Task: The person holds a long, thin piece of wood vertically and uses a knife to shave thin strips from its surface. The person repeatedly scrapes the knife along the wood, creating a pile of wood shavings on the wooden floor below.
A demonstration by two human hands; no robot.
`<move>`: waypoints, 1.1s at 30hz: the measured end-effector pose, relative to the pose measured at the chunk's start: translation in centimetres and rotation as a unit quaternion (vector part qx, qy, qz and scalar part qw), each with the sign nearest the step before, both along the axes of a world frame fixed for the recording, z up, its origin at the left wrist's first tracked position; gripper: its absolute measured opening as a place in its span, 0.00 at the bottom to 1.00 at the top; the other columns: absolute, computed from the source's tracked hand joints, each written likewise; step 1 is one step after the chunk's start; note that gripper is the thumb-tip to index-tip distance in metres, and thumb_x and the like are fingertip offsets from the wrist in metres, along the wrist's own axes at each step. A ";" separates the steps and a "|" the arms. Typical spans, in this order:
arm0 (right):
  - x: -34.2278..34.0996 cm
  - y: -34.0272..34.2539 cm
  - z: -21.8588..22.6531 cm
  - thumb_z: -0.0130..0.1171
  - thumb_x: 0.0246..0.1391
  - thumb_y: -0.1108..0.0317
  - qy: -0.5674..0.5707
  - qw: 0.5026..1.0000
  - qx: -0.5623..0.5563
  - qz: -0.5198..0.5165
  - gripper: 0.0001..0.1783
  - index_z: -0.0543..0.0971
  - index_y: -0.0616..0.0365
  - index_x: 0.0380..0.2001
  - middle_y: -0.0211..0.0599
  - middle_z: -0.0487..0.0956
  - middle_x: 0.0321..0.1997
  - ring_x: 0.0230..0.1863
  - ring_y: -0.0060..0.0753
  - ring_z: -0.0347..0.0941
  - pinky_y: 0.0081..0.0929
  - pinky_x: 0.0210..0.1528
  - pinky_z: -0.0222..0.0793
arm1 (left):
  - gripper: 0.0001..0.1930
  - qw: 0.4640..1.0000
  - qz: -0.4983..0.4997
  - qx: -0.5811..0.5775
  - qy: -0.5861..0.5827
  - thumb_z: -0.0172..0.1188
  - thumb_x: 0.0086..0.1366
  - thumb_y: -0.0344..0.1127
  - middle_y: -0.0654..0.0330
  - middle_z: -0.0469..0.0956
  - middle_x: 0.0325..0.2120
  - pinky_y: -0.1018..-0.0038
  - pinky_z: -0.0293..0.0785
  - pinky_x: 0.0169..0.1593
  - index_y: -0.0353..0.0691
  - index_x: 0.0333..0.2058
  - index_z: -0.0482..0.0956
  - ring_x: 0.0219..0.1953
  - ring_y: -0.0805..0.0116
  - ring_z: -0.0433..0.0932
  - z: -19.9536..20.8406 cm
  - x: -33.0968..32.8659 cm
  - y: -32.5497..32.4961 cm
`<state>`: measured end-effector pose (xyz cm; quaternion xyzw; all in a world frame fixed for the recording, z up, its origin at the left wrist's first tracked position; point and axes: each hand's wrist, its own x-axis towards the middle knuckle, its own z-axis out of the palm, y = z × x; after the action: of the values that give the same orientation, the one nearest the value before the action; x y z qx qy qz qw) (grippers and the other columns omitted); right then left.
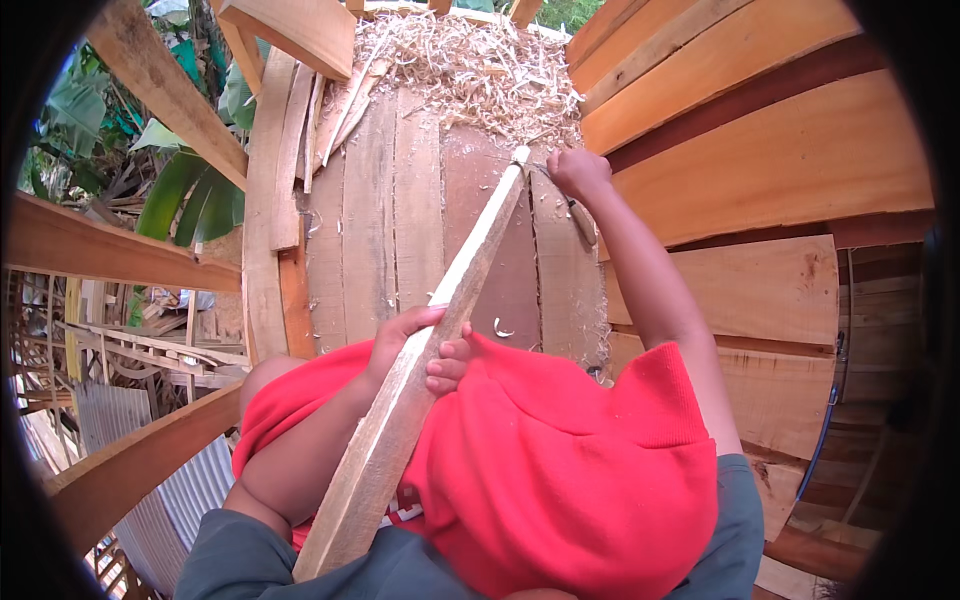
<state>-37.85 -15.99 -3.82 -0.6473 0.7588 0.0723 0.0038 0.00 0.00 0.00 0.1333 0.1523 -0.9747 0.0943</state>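
Observation:
A long, squared wooden stick (385, 425) slants from my lap up to a narrow, pale shaved tip. My left hand (420, 350) is wrapped round its middle, with the thumb on one side and fingers on the other. Beside the tip, my right hand (580, 174) is closed in a fist on a knife. Its thin dark blade (538, 168) lies against the stick's tip. A wooden handle (583, 222), apparently the knife's, runs back beside my right forearm. The grip itself is mostly hidden by my fingers. The stick's lower end rests over my red shorts and dark sleeve.
Curled wood shavings (480, 70) are heaped at the far end of the plank floor (370, 215). Loose wood strips (300, 130) lie along its left edge. A plank wall (740, 130) rises close on the right. Wooden rails (130, 245) border the left, with corrugated sheets (190, 510) beyond.

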 end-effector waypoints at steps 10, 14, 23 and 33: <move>2.0 -0.3 0.0 0.38 0.69 0.47 0.016 0.999 -0.033 0.007 0.35 0.83 0.58 0.19 0.51 0.83 0.27 0.33 0.59 0.81 0.54 0.40 0.76 | 0.20 0.999 0.021 0.016 0.019 0.52 0.69 0.49 0.64 0.68 0.25 0.77 0.67 0.24 0.35 0.44 0.72 0.21 0.74 0.66 0.0 1.1 -0.3; 8.3 -0.8 2.2 0.35 0.69 0.46 0.003 0.971 0.113 0.210 0.35 0.86 0.58 0.29 0.50 0.85 0.35 0.39 0.55 0.83 0.52 0.45 0.77 | 0.20 0.998 0.040 0.027 0.027 0.52 0.69 0.48 0.64 0.68 0.25 0.76 0.66 0.24 0.35 0.44 0.72 0.21 0.74 0.66 -0.4 1.8 -0.9; 8.6 -1.5 1.5 0.37 0.69 0.47 -0.004 0.963 0.057 0.264 0.35 0.84 0.58 0.21 0.46 0.84 0.27 0.33 0.53 0.82 0.46 0.39 0.78 | 0.20 0.998 0.049 0.032 0.034 0.51 0.70 0.48 0.63 0.68 0.26 0.76 0.67 0.24 0.35 0.45 0.72 0.21 0.74 0.66 -0.5 1.9 -0.9; 6.5 -2.1 1.1 0.34 0.69 0.47 0.011 0.984 0.074 0.160 0.35 0.86 0.59 0.29 0.52 0.85 0.35 0.39 0.57 0.82 0.51 0.43 0.78 | 0.19 0.998 0.052 0.015 0.025 0.51 0.70 0.48 0.64 0.68 0.25 0.76 0.67 0.23 0.36 0.45 0.71 0.21 0.74 0.67 -0.4 1.9 -0.9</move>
<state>-31.33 -18.12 -2.76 -0.7572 0.6383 0.1353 0.0316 1.90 -0.95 -0.39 0.1019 0.1755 -0.9693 0.1387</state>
